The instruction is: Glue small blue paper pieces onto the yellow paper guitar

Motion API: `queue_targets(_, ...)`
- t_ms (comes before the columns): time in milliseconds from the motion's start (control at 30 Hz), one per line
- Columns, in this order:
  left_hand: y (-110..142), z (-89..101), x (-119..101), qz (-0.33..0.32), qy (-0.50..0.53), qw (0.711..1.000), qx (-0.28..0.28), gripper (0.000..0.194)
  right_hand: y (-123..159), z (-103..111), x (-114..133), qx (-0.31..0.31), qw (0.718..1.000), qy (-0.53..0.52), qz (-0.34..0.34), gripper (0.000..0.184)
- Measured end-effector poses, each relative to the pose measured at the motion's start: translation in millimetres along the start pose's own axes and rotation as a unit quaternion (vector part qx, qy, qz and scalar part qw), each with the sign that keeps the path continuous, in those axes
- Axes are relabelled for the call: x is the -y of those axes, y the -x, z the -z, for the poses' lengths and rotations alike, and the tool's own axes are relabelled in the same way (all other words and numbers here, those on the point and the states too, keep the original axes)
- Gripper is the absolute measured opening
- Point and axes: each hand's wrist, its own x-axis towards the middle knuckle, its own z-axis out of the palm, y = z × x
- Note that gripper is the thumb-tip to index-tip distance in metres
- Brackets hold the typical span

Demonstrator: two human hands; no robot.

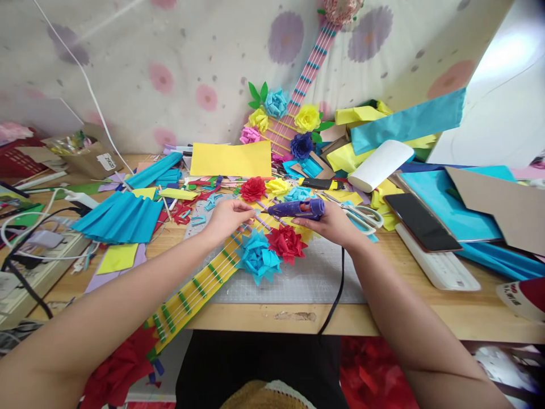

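My right hand (330,224) is wrapped round a purple hot glue gun (300,209), its nozzle pointing left. A black cord runs from it over the table edge. My left hand (230,218) is pinched just left of the nozzle; what its fingertips hold is too small to make out. Beneath both hands lies a yellow paper guitar (204,278) with white strings and green bars, its neck reaching past the front edge. On its body sit a light-blue paper flower (259,257), a red paper flower (288,244) and another red flower (253,188) behind.
A grey cutting mat (298,289) lies under the guitar. Scissors (361,216), a phone (421,221) and a white keyboard (438,258) are at right. Blue crepe paper (121,216) and a power strip (46,267) lie left. A pink paper guitar (306,74) leans behind.
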Motion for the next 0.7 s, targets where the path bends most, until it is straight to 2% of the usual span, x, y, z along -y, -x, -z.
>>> queue_targets(300, 1.4, 0.9, -2.4, 0.008, 0.011, 1.0, -0.002, 0.014, 0.1, 1.5, 3.5, 0.019, 0.999, 0.03, -0.008, 0.048)
queue_targets(700, 1.1, 1.7, -1.1, 0.01, 0.0, 1.0, 0.01, 0.015, -0.7, 1.4, 4.7, 0.006, 0.999, 0.041, -0.009, 0.045)
